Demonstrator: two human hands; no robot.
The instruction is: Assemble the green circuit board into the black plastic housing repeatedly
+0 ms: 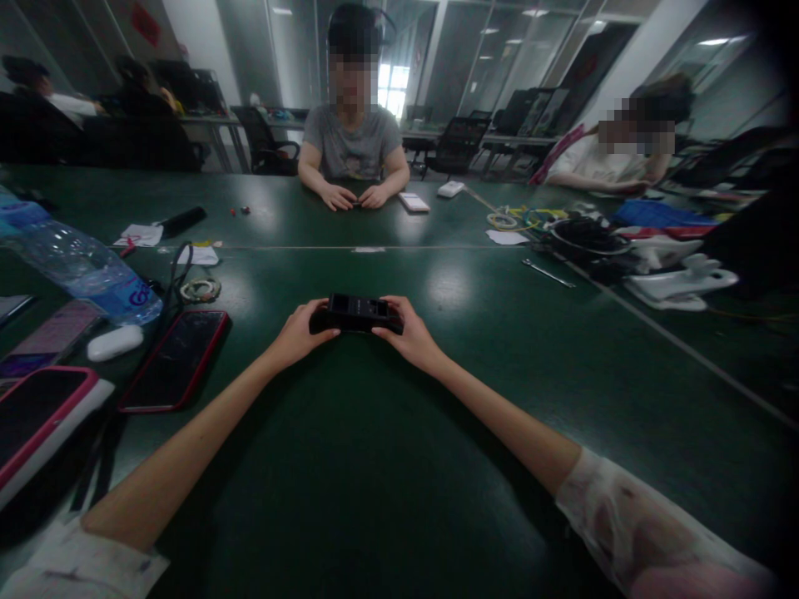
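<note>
Between my two hands is a black oblong device (pixel 358 312) with dark rectangular areas on its upper face; its exact kind is unclear. My left hand (pixel 304 330) grips its left end, thumb along the near edge and fingers curled behind. The right end is held the same way by my right hand (pixel 410 333). The device is at or just above the green table (pixel 374 433); I cannot tell whether it touches. Nearest to my left forearm lies a phone in a red case (pixel 178 359).
At the left are a water bottle (pixel 93 262), a white earphone case (pixel 116 343) and a pink-cased phone (pixel 43 416). A thin metal tool (pixel 548 273) and tangled cables (pixel 580 241) lie at the right. Across the table sits a person in a grey shirt (pixel 353 137), another person (pixel 615 158) farther right.
</note>
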